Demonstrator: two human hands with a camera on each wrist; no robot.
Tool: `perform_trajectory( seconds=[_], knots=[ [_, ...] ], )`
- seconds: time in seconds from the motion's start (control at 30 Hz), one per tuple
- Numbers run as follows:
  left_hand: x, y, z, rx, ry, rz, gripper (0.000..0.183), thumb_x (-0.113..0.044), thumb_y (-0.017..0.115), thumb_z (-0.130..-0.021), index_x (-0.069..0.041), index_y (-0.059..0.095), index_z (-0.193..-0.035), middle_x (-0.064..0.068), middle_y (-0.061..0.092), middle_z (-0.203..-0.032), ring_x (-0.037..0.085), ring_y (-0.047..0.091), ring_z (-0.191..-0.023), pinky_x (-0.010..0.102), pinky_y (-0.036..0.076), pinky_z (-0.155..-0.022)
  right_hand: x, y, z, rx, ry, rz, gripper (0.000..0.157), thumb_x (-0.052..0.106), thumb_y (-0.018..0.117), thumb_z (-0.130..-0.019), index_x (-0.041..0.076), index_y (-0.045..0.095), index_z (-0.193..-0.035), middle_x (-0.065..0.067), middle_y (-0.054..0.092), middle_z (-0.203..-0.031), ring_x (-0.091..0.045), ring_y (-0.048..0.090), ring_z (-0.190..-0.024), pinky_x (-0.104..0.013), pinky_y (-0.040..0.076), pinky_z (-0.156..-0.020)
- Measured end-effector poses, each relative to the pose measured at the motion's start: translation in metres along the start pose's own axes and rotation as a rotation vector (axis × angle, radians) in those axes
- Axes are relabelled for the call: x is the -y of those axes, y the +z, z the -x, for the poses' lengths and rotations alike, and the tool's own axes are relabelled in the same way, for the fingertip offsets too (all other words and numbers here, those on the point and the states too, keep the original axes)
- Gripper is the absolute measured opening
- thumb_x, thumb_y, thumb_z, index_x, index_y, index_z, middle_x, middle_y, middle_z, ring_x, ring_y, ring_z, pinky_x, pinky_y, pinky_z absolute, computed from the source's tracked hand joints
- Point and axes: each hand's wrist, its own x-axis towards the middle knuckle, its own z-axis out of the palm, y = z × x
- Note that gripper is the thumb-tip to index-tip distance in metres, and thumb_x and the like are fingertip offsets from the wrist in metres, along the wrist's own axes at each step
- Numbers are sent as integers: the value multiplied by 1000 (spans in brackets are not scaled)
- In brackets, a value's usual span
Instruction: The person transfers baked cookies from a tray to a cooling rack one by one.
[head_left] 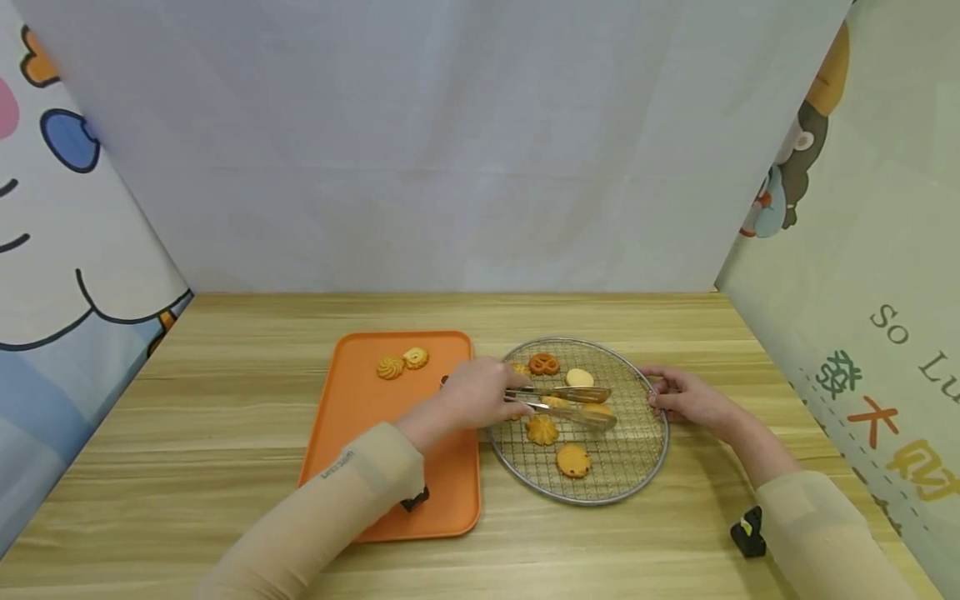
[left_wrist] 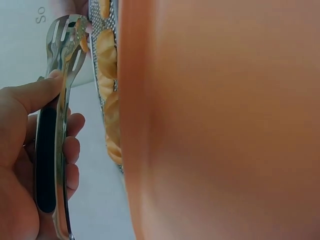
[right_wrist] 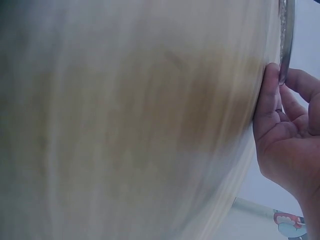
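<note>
My left hand (head_left: 480, 393) grips metal tongs (head_left: 579, 415) with dark handle inlays (left_wrist: 46, 160). The tongs reach over a round wire rack (head_left: 630, 458), their two ends spread apart. A golden cookie (head_left: 597, 409) shows between those ends; whether they squeeze it I cannot tell. Around them on the mesh lie a pretzel-shaped cookie (head_left: 543, 364), a pale round cookie (head_left: 580, 378), a flower-shaped cookie (head_left: 542, 431) and a round cookie with dark bits (head_left: 573, 460). At the rack's right side, my right hand (head_left: 690, 402) pinches the metal rim (right_wrist: 286, 55) between thumb and fingers.
Left of the rack lies an orange tray (head_left: 345, 442), its right edge close to the rim. Near its far edge sit a swirled cookie (head_left: 390, 367) and a ring-shaped cookie (head_left: 416, 358). The wooden table (head_left: 187, 433) ends at a pale back wall (head_left: 450, 167).
</note>
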Motion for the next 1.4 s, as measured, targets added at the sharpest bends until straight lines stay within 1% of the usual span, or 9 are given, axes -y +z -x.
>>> perform_trajectory(
  seconds=[0.23, 0.33, 0.53, 0.6, 0.83, 0.97, 1.07, 1.2, 1.4],
  knots=[
    [-1, 6, -3, 14, 10, -23, 44, -48, 67, -84, -22, 68, -119, -5, 72, -95, 6, 57, -64, 23, 41, -47, 0, -1, -1, 1, -9, -3, 61, 4, 50, -96, -8, 18, -146, -6, 50, -96, -8, 58, -80, -26, 52, -74],
    [-3, 7, -4, 22, 13, -37, 43, -49, 67, -84, -23, 69, -118, -7, 71, -89, 6, 54, -62, 24, 42, -49, 0, -1, -1, 2, -9, -4, 61, 3, 50, -95, -8, 18, -146, -6, 50, -96, -8, 58, -80, -26, 52, -75],
    [-6, 4, -4, 44, -5, -46, 44, -49, 66, -84, -23, 68, -119, -6, 71, -99, 10, 63, -77, 27, 46, -54, 2, 0, 0, 5, -16, -11, 61, 3, 50, -95, -8, 17, -146, -6, 50, -96, -7, 58, -80, -25, 52, -74],
    [-6, 4, -4, 48, -4, -46, 45, -50, 67, -84, -23, 67, -120, -6, 71, -100, 10, 64, -78, 27, 46, -54, 3, 1, 1, 4, -19, -11, 61, 3, 50, -95, -9, 17, -146, -6, 50, -95, -7, 58, -80, -25, 52, -74],
    [-3, 6, -3, 47, 0, -17, 49, -51, 67, -82, -22, 66, -122, -7, 71, -89, 4, 55, -63, 23, 40, -48, 2, 2, 2, -6, -16, -11, 60, 2, 50, -95, -9, 18, -146, -6, 49, -95, -8, 58, -80, -26, 52, -74],
    [-3, 7, -2, 53, -16, 21, 52, -52, 68, -82, -20, 65, -123, -8, 70, -84, 2, 55, -61, 22, 39, -46, 2, 2, 2, -4, -16, -2, 60, 2, 49, -96, -9, 18, -146, -7, 49, -95, -9, 58, -81, -26, 52, -75],
    [-3, 7, -1, 60, -36, 45, 54, -53, 67, -81, -20, 64, -125, -8, 71, -88, 1, 59, -66, 21, 42, -48, 3, 2, 3, 0, -18, 4, 60, 4, 49, -96, -9, 17, -146, -7, 49, -96, -9, 58, -81, -26, 52, -75],
    [-3, 6, 0, 71, -52, 62, 55, -53, 67, -82, -21, 63, -126, -6, 71, -100, 2, 63, -75, 21, 46, -53, 4, 2, 5, -6, -16, 6, 60, 5, 50, -96, -8, 19, -146, -8, 49, -96, -10, 57, -80, -27, 52, -74],
    [-3, -1, 5, 74, -46, 77, 56, -53, 66, -83, -19, 62, -127, -4, 69, -107, 5, 65, -81, 24, 49, -58, 7, 1, 9, -13, -6, 9, 60, 5, 51, -96, -8, 19, -146, -9, 49, -96, -9, 57, -80, -27, 52, -74]
  ],
)
